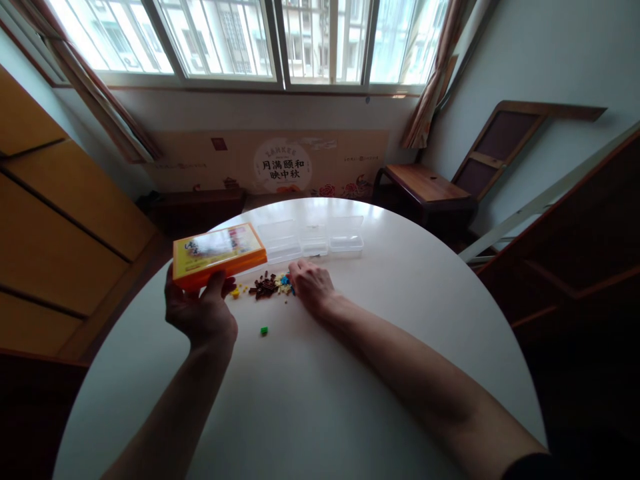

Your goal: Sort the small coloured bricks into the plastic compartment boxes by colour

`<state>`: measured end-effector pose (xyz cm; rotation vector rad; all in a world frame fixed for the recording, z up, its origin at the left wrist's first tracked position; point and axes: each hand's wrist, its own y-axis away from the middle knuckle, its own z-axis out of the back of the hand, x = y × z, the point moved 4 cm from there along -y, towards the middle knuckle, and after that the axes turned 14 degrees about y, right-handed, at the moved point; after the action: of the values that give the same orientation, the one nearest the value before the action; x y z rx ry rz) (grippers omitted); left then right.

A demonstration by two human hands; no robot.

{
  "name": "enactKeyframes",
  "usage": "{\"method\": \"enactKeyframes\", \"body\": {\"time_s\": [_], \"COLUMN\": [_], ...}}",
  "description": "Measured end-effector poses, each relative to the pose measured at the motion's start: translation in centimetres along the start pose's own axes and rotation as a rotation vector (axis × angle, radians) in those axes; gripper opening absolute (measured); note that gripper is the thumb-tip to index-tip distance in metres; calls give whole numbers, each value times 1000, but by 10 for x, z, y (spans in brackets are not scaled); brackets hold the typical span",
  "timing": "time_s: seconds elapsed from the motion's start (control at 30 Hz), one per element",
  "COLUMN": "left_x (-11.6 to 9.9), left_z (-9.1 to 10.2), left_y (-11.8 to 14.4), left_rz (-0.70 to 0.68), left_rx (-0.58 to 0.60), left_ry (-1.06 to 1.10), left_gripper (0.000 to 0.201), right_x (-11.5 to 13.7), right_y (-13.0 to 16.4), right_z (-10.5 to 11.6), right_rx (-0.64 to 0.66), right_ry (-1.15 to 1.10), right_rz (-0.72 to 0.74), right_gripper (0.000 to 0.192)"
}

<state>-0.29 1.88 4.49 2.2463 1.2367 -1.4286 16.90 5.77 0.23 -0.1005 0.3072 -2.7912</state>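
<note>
My left hand (203, 310) holds up an orange and yellow box (220, 252) from below, its printed top tilted toward me. My right hand (311, 283) rests at the right end of a pile of small building bricks, fingers curled down among the blue bricks (285, 281). Whether a piece is between those fingertips is hidden. Dark brown bricks (265, 287) make up the middle of the pile, and a few yellow bricks (236, 292) lie by my left thumb. Apart from the rest, a green brick (264, 331) sits nearer to me.
Behind the pile stand clear plastic containers, among them a larger one (281, 250) and a smaller one (346, 244) at right. All of this is on a round white table (400, 300). Beyond its edge are a wooden stool (425, 181) and a window.
</note>
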Motion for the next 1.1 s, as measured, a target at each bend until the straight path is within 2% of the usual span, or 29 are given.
{"method": "enactKeyframes", "body": {"time_s": [0.2,0.47,0.57,0.63,0.7,0.77,0.83,0.9,1.0,1.1], "left_x": [0,3,2,0,-4,-7,-9,-9,-5,2], "left_z": [4,8,17,29,43,57,68,75,83,92], "left_y": [-4,-8,-24,-40,-58,-74,-85,-92,-97,-101], "left_rz": [31,54,55,68,56,51,63,58,44,43], "left_rx": [-26,-44,-115,-219,-303,-389,-443,-456,-432,-379], "left_ry": [2,35,2,-48,-81,-121,-161,-202,-272,-359], "left_gripper": [50,49,49,49,51,59,60,60,62,60], "right_x": [3,-20,-41,-64,-95,-126,-149,-162,-164,-159], "right_y": [8,17,18,20,23,26,25,20,10,0], "right_z": [8,26,28,29,28,23,16,6,-7,-14], "right_rx": [-49,-174,-258,-349,-455,-493,-457,-364,-213,-119], "right_ry": [-30,-322,-388,-385,-350,-302,-270,-278,-269,-194], "right_rz": [69,-107,-150,-211,-338,-475,-556,-525,-420,-355], "right_gripper": [24,21,19,19,20,25,35,44,46,33]}}
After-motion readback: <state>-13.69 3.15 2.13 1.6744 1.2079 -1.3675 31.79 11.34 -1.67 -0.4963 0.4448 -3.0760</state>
